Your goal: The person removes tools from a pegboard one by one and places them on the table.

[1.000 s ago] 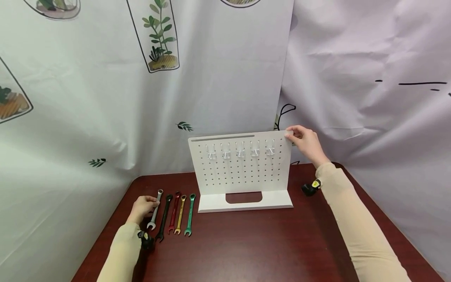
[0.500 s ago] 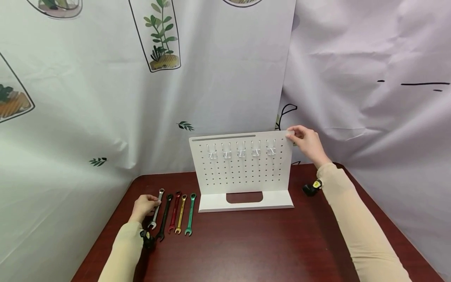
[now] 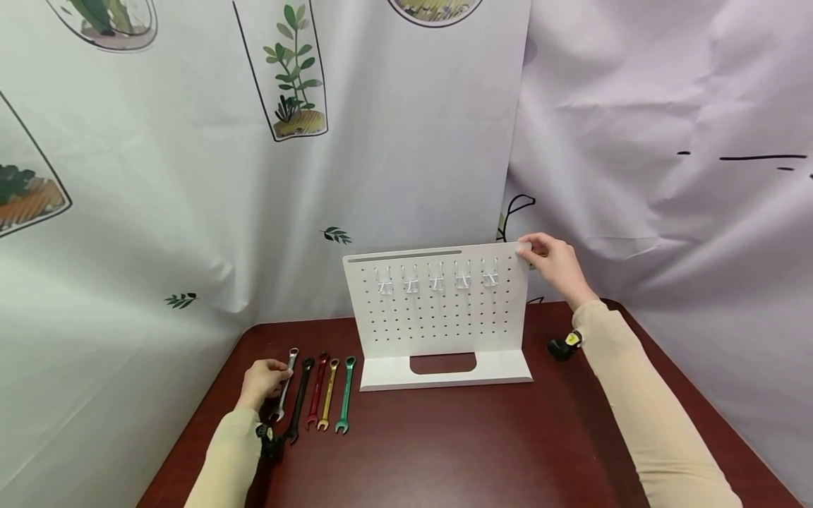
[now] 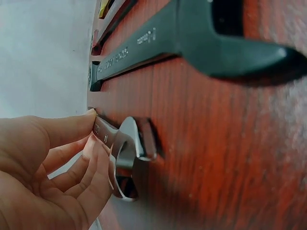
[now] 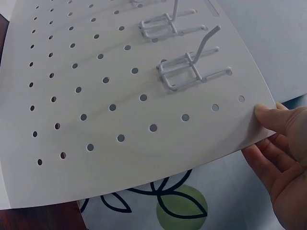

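Observation:
My left hand [image 3: 262, 381] pinches a silver combination wrench [image 4: 108, 134] between thumb and fingers, around its shank. The wrench's open end faces the near side, close over the tabletop in the left wrist view. To its right lies a black wrench [image 3: 300, 401], followed by a red wrench [image 3: 317, 391], a yellow one and a green one, in a row. My right hand [image 3: 559, 264] grips the top right corner of a white pegboard [image 5: 110, 96], thumb on the front and fingers behind. The board stands upright on its flat base.
Several white wire hooks [image 3: 437, 276] hang in a row along the upper part of the pegboard. The dark red table [image 3: 438, 451] reaches back to a white curtain [image 3: 413, 162] printed with plants, just behind the board.
The head view has tipped slightly, so the scene sits a little lower. Both hands keep their holds on the silver wrench and the pegboard, with barely any movement.

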